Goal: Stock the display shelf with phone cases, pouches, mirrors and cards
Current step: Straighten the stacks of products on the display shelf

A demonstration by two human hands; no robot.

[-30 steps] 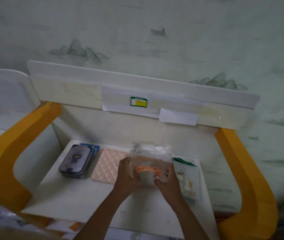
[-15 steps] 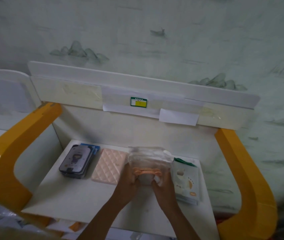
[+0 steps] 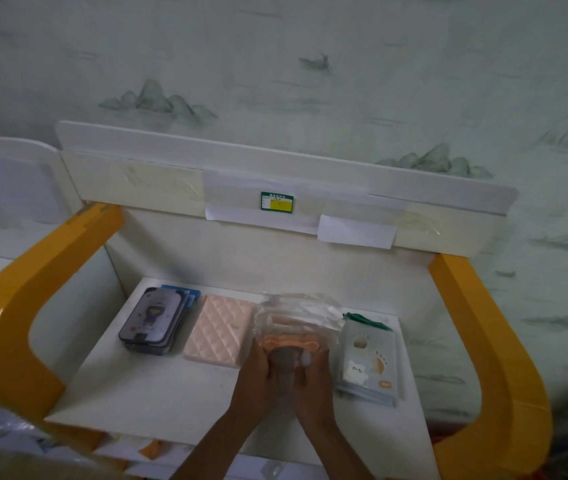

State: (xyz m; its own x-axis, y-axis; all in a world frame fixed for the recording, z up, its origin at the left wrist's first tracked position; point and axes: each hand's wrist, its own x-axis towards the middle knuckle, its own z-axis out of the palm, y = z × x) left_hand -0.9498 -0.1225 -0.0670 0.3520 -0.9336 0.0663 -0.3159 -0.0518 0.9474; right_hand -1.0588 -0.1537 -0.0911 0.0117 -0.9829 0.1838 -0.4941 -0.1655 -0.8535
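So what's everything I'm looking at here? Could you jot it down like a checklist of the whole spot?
Surface: white shelf, orange side arms.
Job's things: stack of phone cases at left; pink quilted pouch beside it; clear plastic packet with an orange piece inside, in the middle; stack of blue cards at right.
Clutter: nothing seen on the shelf.
Hands: left hand and right hand both hold the packet's near end.
Cables: nothing seen.
Surroundings: pale wallpaper with mountains; green and yellow price label on the back panel.
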